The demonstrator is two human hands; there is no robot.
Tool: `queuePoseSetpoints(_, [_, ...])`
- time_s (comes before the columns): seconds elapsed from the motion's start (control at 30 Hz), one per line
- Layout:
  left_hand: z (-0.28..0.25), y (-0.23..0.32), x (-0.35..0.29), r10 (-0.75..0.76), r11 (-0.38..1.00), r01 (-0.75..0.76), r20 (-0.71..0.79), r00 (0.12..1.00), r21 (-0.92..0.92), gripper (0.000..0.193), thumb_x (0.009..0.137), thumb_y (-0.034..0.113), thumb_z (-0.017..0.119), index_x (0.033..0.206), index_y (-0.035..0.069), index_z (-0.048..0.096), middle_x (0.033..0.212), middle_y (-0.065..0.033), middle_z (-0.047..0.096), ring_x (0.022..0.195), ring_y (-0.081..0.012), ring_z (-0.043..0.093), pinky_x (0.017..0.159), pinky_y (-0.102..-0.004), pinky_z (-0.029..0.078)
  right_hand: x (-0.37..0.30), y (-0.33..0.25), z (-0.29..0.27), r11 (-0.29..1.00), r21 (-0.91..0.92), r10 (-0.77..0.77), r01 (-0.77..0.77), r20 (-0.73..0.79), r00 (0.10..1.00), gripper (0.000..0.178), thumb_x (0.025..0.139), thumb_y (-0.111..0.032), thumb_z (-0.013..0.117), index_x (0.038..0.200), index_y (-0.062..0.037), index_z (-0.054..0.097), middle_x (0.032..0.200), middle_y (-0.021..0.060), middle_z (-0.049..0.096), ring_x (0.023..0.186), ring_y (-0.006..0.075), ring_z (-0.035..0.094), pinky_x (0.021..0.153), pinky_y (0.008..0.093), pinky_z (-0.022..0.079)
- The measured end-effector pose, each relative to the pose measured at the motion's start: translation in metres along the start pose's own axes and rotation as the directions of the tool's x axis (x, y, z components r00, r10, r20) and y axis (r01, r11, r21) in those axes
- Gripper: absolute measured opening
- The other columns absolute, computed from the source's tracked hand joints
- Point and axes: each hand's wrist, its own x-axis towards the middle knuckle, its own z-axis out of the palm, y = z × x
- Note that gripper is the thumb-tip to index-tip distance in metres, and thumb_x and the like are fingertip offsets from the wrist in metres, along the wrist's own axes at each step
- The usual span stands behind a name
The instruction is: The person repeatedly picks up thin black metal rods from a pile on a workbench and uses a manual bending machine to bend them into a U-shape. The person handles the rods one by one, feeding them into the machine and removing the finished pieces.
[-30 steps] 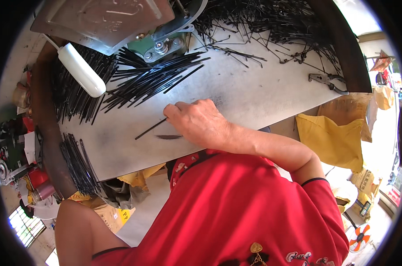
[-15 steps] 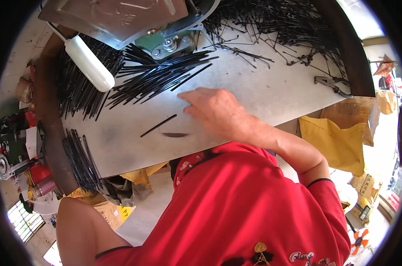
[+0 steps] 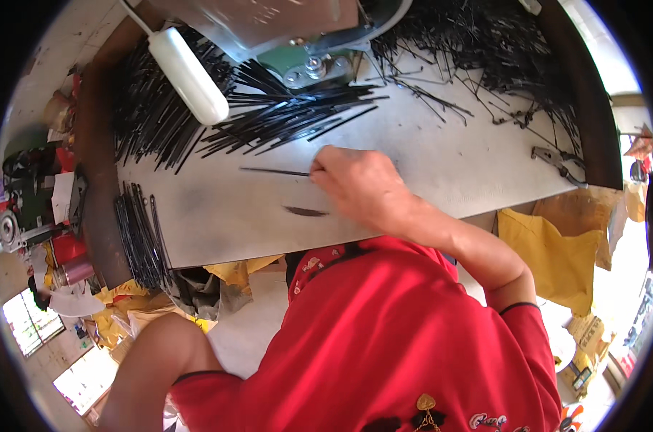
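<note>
My right hand (image 3: pixel 359 180) is over the middle of the metal tabletop (image 3: pixel 413 169), its fingers closed on the end of a thin black rod (image 3: pixel 276 171). The rod points left from the fingertips, just above the table. My left arm (image 3: pixel 154 353) shows bent at the lower left, but my left hand is out of view. Beyond my right hand lies a loose pile of straight black rods (image 3: pixel 298 119), in front of a machine with a green base (image 3: pixel 290 63). On the table below the held rod is a dark slot (image 3: pixel 305 212).
A white lamp bar (image 3: pixel 190 79) hangs over another rod pile (image 3: pixel 154 133) at left. Stacked rods (image 3: pixel 136 234) lie at the near left edge. Bent black pieces (image 3: pixel 499 50) heap at the far right, with pliers (image 3: pixel 559 164) by the right edge. A yellow cloth (image 3: pixel 550 252) hangs below.
A short rod that lay on the table is now in my right hand's fingers. The whole view has shifted, with the table appearing farther right.
</note>
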Motion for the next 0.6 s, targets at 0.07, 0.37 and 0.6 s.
queuePoseSetpoints(0.07, [0.009,0.003,-0.042,-0.429,0.884,0.467,-0.349,0.833,0.028,0.026,0.089,0.005,0.051,0.114,-0.002,0.050,0.109,-0.0136,0.057,0.098,-0.0208,0.054,0.090,-0.0323,0.043,-0.004,0.003,-0.011,0.965,0.253,0.081,-0.067,-0.047,0.996,0.016,0.087,-0.016,0.059,0.091,0.0004,0.059,0.074,0.0173,0.063,0.062,0.0309,0.062,0.059,0.0374,0.049])
queuePoseSetpoints(0.37, [0.146,0.020,-0.145,-0.910,-0.331,0.681,0.412,-0.047,-0.653,0.030,0.096,0.014,0.054,0.123,0.002,0.051,0.100,-0.0064,0.060,0.090,-0.0146,0.057,0.085,-0.0306,0.046,-0.022,0.001,-0.020,0.973,0.198,0.139,-0.118,-0.095,0.986,0.015,0.085,-0.016,0.061,0.088,-0.0014,0.058,0.077,0.0186,0.063,0.069,0.0396,0.061,0.061,0.0438,0.050])
queuePoseSetpoints(0.6, [0.158,-0.017,-0.121,-0.966,-0.132,0.770,0.257,0.042,-0.624,0.042,0.094,0.015,0.054,0.133,0.002,0.044,0.089,-0.0026,0.065,0.066,-0.0022,0.047,0.057,-0.0169,0.037,-0.016,0.007,-0.051,0.930,0.333,0.175,-0.154,-0.035,0.984,0.025,0.091,-0.008,0.053,0.114,-0.0041,0.061,0.066,0.0104,0.059,0.054,0.0168,0.060,0.055,0.0312,0.050])
